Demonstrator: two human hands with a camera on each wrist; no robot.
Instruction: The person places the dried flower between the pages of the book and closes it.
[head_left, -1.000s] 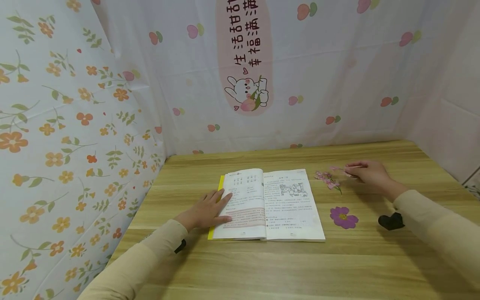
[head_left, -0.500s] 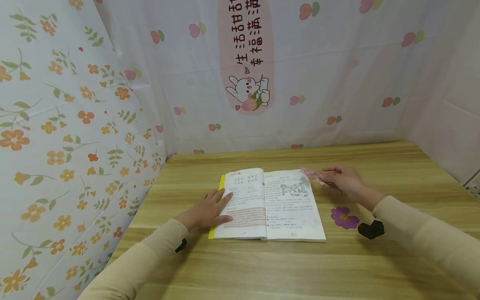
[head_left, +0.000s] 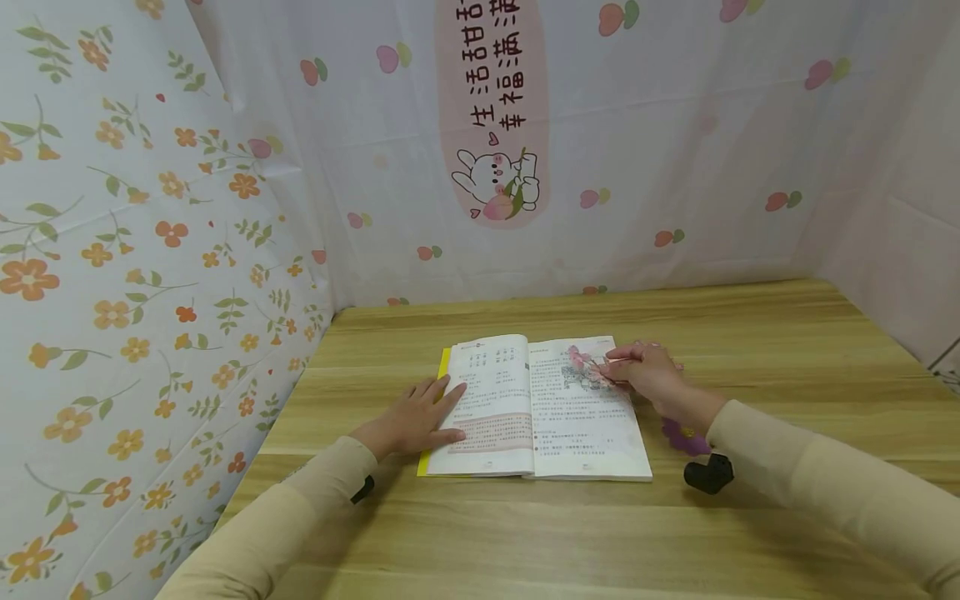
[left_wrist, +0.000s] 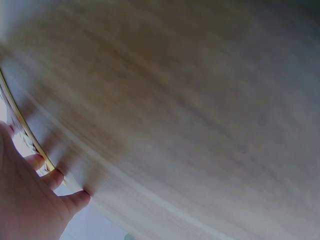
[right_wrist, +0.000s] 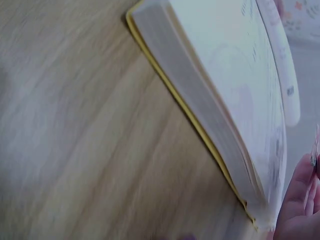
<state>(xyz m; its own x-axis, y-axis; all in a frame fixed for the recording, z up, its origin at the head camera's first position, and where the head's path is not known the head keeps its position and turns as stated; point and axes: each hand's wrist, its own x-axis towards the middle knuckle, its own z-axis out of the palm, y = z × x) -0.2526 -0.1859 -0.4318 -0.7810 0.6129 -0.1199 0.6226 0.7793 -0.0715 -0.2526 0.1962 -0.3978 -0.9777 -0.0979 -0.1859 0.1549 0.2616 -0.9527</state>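
An open book with a yellow cover lies on the wooden table. My left hand rests on the edge of its left page, fingers spread; the left wrist view shows several fingertips at the edge. Between thumb and fingers my right hand pinches a pink flower sprig over the upper right page. Whether the sprig touches the paper I cannot tell. More pink shows just behind that hand, mostly hidden. In the right wrist view the right hand is cut off at the edge.
A purple flower lies right of the book, partly covered by the right wrist. A black piece sits under that wrist. Patterned cloth hangs behind the table and along its left side.
My right hand has moved left from the table's right side to above the right page, carrying the pink flower sprig. My left hand has stayed on the book.
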